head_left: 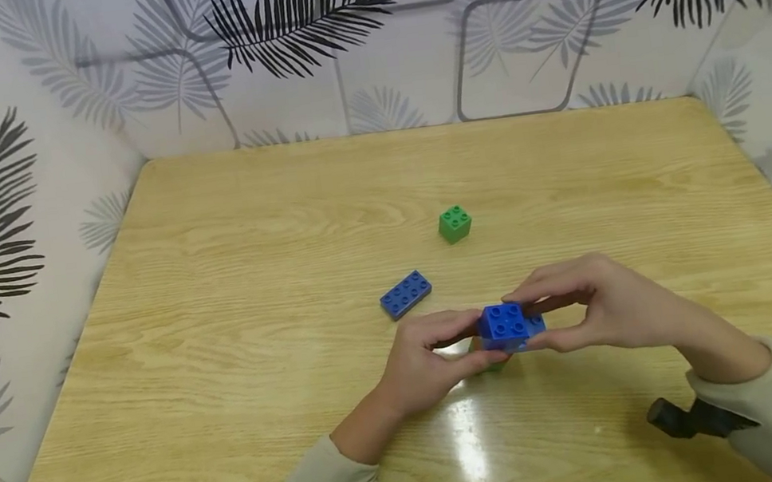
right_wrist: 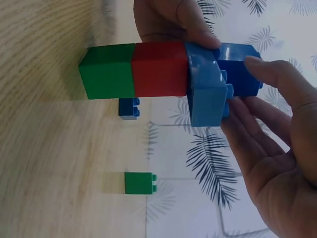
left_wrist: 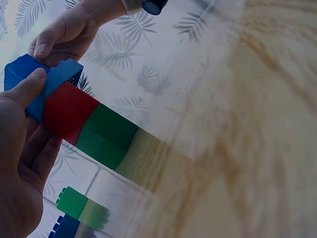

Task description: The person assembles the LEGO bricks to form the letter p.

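The left hand point(head_left: 418, 361) and right hand point(head_left: 617, 301) pinch, thumb against fingers, the top of a block tower point(right_wrist: 159, 69), upright on the table point(head_left: 219, 294), long axis vertical, studs up. Beyond lie a blue brick point(head_left: 405, 295), angled away rightward, then a green block point(head_left: 455, 225).

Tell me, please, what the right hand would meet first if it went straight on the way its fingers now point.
The right hand would first push against the top blue block, which it pinches; beyond that, the left hand seems next in line, though depth is hard to judge.
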{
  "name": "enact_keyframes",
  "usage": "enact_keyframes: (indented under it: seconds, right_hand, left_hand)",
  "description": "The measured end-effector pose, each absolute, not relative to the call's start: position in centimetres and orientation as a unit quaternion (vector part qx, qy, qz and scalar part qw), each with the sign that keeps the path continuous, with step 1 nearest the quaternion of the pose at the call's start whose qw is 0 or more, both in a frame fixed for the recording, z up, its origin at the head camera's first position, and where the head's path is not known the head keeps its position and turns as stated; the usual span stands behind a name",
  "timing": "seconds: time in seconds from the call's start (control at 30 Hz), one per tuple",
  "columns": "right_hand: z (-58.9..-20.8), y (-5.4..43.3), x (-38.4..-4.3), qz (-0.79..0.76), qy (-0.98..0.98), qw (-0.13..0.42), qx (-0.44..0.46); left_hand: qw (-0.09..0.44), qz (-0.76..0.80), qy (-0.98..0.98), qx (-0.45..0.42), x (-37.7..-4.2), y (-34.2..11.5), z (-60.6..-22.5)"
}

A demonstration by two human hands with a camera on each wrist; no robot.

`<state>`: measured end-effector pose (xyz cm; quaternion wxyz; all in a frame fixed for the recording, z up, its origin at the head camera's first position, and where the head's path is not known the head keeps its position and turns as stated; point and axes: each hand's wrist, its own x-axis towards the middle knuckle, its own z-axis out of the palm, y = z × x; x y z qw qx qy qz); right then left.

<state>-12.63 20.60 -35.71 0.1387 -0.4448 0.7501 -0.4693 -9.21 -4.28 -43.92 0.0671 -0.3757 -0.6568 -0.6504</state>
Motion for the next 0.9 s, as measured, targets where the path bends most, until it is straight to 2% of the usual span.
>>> enact_keyframes:
  seconds: [0.17, 0.33, 0.57, 0.9]
  right_hand:
    - [-36.2, 21.6, -13.2, -0.525, 0.703, 0.142, -0.457]
    - [-36.6, 22.3, -14.3, -0.57, 0.671, 0.122, -0.458]
    - [-37.0, 22.9, -14.7, -0.539, 0.738, 0.13, -0.385]
    - [-37.8, 23.0, -15.0, -0.509, 0.764, 0.1, -0.383]
  left_hand:
    - [0.062, -0.65, -0.663, -0.366, -9.2, -4.1, -43.8]
    - [0.049, -0.648, -0.675, -0.349, -9.1, -4.1, -44.0]
    - [0.038, -0.643, -0.688, -0.334, -9.0, -4.2, -44.1]
    - [0.043, -0.637, -0.697, -0.327, -9.0, -4.2, -43.9]
